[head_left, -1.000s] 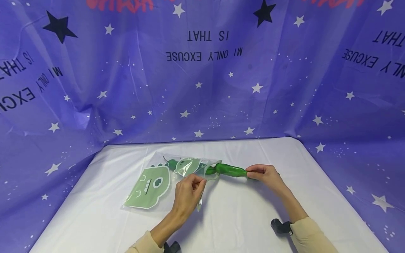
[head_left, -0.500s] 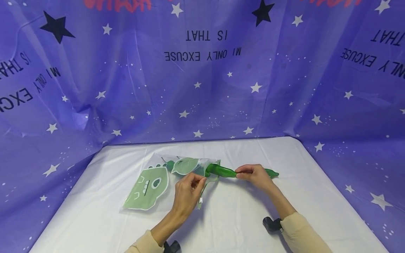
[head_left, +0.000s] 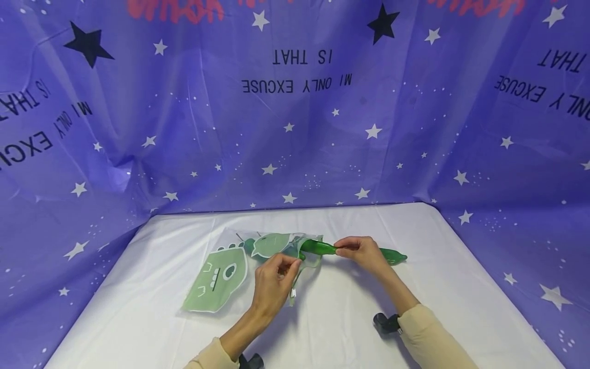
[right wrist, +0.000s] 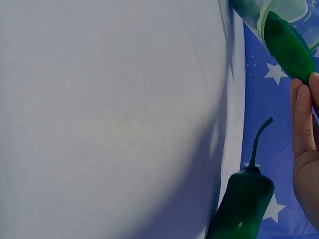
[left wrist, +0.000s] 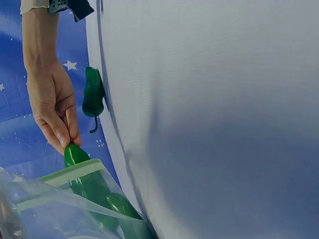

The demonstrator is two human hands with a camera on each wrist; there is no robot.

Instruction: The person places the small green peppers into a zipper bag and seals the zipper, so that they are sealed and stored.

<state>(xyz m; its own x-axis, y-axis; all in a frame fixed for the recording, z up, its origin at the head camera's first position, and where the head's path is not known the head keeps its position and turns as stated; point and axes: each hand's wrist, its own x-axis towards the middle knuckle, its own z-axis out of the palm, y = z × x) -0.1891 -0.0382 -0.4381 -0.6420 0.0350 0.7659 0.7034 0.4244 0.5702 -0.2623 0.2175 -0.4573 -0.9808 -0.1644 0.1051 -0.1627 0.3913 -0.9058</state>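
Note:
A clear zip bag (head_left: 214,279) with green monster prints lies on the white table, its mouth towards the right. My left hand (head_left: 273,282) pinches the near edge of that mouth. With fingertips and thumb, my right hand (head_left: 366,253) pinches the tip of a long green pepper (head_left: 320,247). The pepper's other end is inside the bag's mouth, showing through the film in the left wrist view. More green pepper shows inside the bag, partly hidden by the print. Another green pepper (right wrist: 244,204) lies loose on the table, its stem towards the bag and partly behind my right hand in the head view.
A white cloth covers the table (head_left: 336,328). Behind it and at both sides hangs a purple curtain (head_left: 295,154) with stars and lettering. A black wrist device (head_left: 386,324) juts out from the right sleeve above the table.
My right hand has moved left, pushing the pepper further into the bag's mouth. The loose pepper behind that hand has come into sight. My left hand stays at the bag's edge.

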